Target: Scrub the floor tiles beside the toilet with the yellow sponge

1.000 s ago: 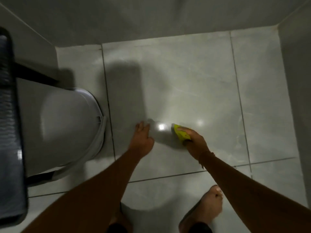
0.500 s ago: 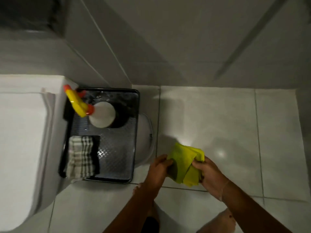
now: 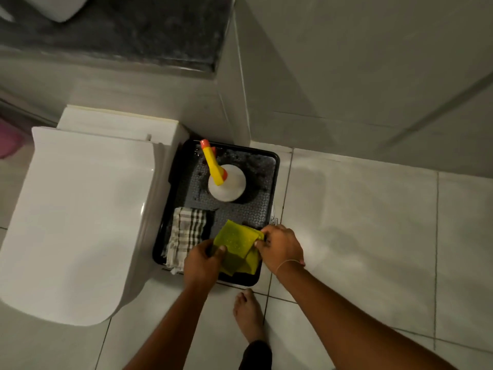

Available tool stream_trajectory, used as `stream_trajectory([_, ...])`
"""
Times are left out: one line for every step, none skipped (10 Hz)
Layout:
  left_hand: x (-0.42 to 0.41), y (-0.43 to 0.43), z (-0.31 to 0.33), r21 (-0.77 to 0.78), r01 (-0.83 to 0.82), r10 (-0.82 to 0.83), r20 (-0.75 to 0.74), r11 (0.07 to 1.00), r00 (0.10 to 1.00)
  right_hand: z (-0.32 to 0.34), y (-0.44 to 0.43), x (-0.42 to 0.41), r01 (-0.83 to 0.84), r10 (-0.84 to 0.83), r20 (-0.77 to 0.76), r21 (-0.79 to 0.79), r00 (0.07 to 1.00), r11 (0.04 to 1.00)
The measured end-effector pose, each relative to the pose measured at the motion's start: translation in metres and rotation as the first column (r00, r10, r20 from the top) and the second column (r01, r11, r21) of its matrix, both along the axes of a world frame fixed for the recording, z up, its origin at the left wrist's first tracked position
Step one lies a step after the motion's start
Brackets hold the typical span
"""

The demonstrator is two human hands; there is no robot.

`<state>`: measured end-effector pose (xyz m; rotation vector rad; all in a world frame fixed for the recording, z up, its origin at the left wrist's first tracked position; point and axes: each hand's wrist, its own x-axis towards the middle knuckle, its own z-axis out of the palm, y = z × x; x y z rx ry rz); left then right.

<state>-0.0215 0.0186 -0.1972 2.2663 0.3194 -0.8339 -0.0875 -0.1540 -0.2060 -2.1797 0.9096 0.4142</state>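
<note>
The yellow sponge [image 3: 236, 243], thin and folded like a cloth, is held over the near right corner of a black tray [image 3: 276, 161]. My left hand [image 3: 201, 261] grips its lower left edge. My right hand [image 3: 280, 248] pinches its upper right corner. The white toilet [image 3: 77, 222], lid down, stands left of the tray. Pale floor tiles [image 3: 360, 225] stretch to the right of the tray, with a bright reflection near my right hand.
On the tray stand a white spray bottle with a yellow and orange trigger head [image 3: 225, 182] and a folded checked cloth [image 3: 186, 232]. My bare foot [image 3: 249, 313] is on the tile just below the tray. Tiled walls [image 3: 360, 76] close the back and right.
The hands went from scrubbing the floor tile to lifting the sponge with both hands. They then carried it left, from over the tile to over the tray's near corner. The view rose and widened.
</note>
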Motion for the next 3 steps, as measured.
stream_trajectory([0.004, 0.003, -0.012, 0.110, 0.095, -0.101, 0.047, 0.989, 0.994, -0.009, 0.007, 0.007, -0.083, 0.077, -0.058, -0.101, 0.995, 0.991])
stream_trajectory([0.000, -0.002, -0.008, 0.272, 0.211, -0.236, 0.062, 0.939, 0.970, -0.001, 0.011, 0.004, -0.089, 0.082, -0.080, -0.094, 0.993, 0.992])
stream_trajectory([-0.004, -0.008, 0.009, 0.387, 0.325, -0.381, 0.077, 0.863, 0.921, 0.022, 0.001, -0.005, 0.088, -0.089, 0.032, 0.015, 0.996, 0.996])
